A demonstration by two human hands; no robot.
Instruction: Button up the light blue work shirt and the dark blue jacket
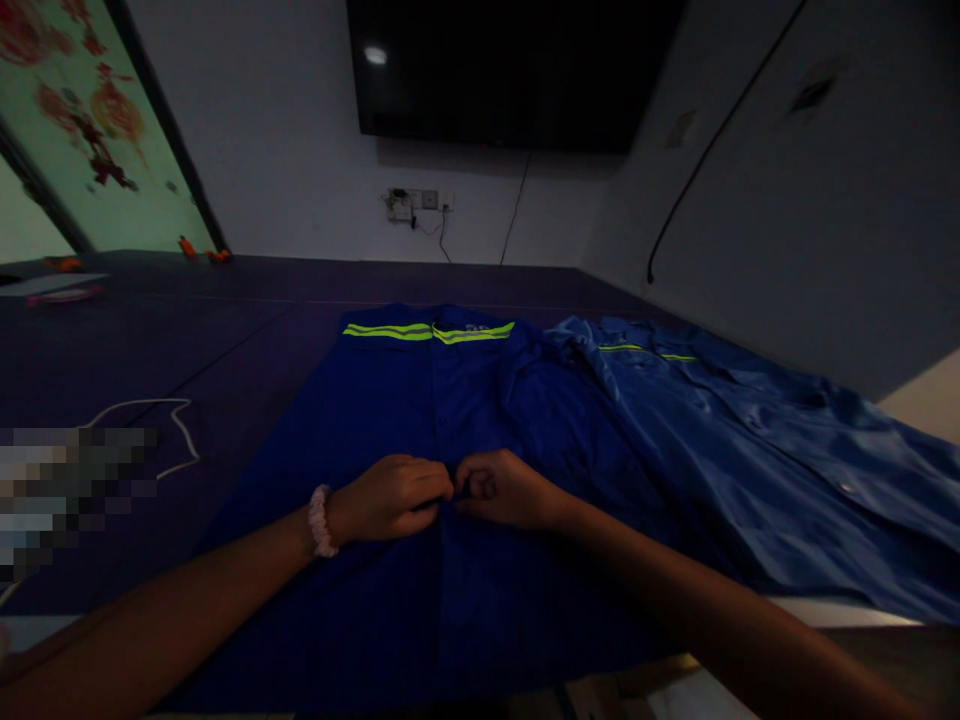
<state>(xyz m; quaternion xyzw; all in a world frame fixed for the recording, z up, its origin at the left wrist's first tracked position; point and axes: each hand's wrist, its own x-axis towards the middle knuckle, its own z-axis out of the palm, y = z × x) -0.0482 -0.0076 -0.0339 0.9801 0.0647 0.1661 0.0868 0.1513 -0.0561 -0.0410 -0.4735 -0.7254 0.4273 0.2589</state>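
A dark blue work jacket (367,410) with yellow-green reflective stripes across its chest lies spread out in front of me, front side up. Along its centre placket, my left hand (401,495) pinches the cloth, fingers closed. A pale pink scrunchie (322,521) circles that wrist. Just to the right, my right hand (499,488) is also closed in a pinch at the same front edge, the fingertips of both hands almost meeting. Whether a button sits between them is too dark to make out.
A lighter blue garment (720,430) with thin yellow stripes lies on the right. At left are a white cable (187,430) and a pixelated patch. A dark television (510,70) hangs on the far wall above sockets (420,200). Small orange objects (217,256) lie by the glass door.
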